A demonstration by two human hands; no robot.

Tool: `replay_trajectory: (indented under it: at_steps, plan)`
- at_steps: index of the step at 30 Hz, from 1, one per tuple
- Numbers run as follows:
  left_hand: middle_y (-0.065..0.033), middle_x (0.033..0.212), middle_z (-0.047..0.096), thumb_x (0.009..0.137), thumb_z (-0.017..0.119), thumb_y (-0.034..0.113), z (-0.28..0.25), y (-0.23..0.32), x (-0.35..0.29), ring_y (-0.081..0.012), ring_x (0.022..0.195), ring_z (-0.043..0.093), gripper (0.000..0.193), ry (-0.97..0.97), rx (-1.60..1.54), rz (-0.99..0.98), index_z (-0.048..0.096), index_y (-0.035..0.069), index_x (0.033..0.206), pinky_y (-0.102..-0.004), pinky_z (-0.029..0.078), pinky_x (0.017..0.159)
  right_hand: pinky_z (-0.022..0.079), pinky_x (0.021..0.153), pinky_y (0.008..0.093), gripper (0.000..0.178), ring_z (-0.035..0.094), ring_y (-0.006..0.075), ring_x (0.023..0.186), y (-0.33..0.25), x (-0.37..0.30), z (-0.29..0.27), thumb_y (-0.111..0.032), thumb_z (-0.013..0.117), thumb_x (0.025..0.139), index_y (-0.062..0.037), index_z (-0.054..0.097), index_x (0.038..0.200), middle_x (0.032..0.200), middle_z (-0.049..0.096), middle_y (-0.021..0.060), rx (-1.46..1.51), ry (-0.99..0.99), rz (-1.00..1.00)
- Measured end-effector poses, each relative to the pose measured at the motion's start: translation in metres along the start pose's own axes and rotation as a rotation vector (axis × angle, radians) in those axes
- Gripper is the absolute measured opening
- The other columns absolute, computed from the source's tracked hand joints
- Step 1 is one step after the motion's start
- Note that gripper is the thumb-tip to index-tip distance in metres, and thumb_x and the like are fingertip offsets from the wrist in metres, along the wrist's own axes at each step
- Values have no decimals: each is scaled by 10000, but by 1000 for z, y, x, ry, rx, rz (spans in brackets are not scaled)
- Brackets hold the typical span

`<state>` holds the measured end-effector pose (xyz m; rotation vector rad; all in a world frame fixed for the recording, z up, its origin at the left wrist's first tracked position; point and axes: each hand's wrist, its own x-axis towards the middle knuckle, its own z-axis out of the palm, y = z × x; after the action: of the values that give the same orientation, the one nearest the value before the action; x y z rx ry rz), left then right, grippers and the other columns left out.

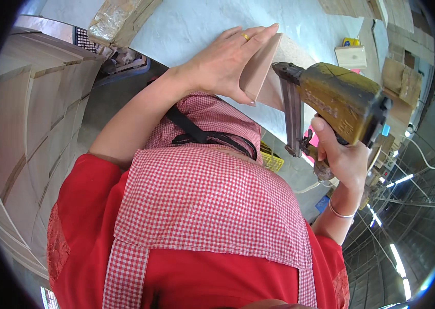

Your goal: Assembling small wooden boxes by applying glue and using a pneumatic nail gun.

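My left hand [227, 64] is at the far middle, a ring on one finger. Its thumb and fingers span a light-brown wooden piece [259, 72], gripping it at the near and far ends. The piece rests on the pale worktop [186, 31], two of its flat faces meeting at an edge. My right hand [342, 157] is wrapped round the handle of a worn, yellow-brown nail gun [338, 95]. The gun's dark nose is over the right side of the wooden piece; whether it touches, I cannot tell. The gun partly hides the piece.
Stacked wooden boards [37, 118] stand on the left. A plastic-wrapped bundle [117, 23] lies at the worktop's far left. To the right are a small pale wooden block [351, 56] and more wood pieces [402, 80]. A yellow basket [271, 160] sits below the worktop edge.
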<state>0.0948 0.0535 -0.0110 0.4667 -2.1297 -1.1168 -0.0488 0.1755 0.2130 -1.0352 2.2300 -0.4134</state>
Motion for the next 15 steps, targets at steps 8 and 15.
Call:
replay_trajectory:
  at_steps: [8, 15]
  plan:
    - [-227, 1499, 374, 508, 929, 298, -12, 13, 2, -398, 1379, 377, 1374, -53, -41, -76, 91, 66, 1573, -479, 309, 1165, 360, 419, 223, 180, 490, 71, 476, 52, -31, -48, -145, 717, 919, 6, 645, 984, 676, 596, 12, 96, 325, 28]
    - [-223, 1490, 412, 780, 768, 462, -55, 52, -18, -394, 1336, 455, 1033, -51, -823, -754, 230, 0, 1532, -455, 358, 1138, 489, 673, 352, 295, 598, 224, 717, 209, -46, -85, -135, 648, 903, 53, 563, 1113, 842, 622, 122, -85, 593, 38]
